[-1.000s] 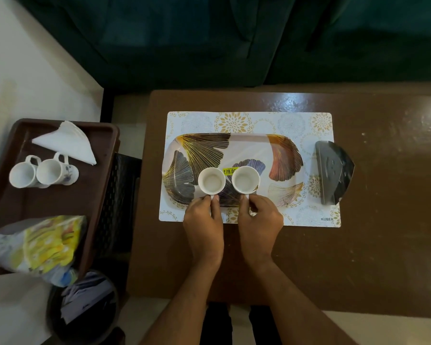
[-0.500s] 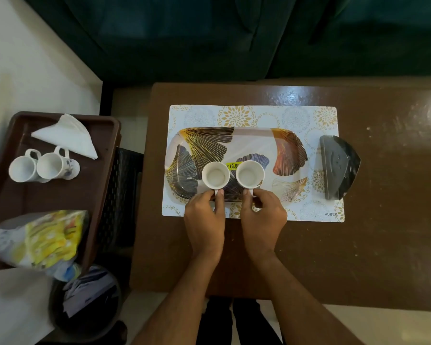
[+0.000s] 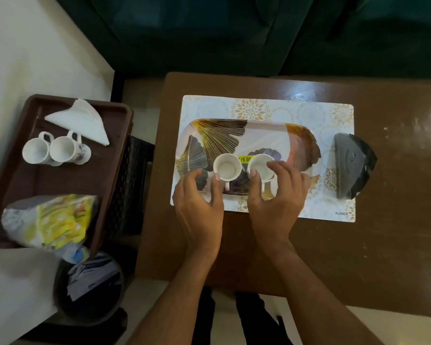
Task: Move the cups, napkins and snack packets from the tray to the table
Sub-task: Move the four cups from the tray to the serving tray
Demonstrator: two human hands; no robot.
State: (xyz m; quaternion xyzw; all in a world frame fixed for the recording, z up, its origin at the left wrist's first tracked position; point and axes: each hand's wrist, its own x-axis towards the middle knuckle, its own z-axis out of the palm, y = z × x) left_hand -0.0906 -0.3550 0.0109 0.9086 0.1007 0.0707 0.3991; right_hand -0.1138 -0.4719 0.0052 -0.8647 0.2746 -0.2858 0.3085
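Note:
Two small white cups, one at the left and one at the right, stand side by side on a leaf-patterned tray on the table. My left hand is just in front of the left cup, fingers spread, thumb tip by its handle. My right hand hovers over the right cup's near side, fingers spread. A brown tray at the left carries two more white cups, folded white napkins and a yellow snack packet.
The patterned tray lies on a white floral placemat. A black napkin holder sits at the mat's right edge. A dark bin stands below the brown tray, and a dark green sofa runs behind the table.
Both hands were pinching the cup handles; now their fingers have spread apart and loosened from the cups. The cups stay on the patterned tray.

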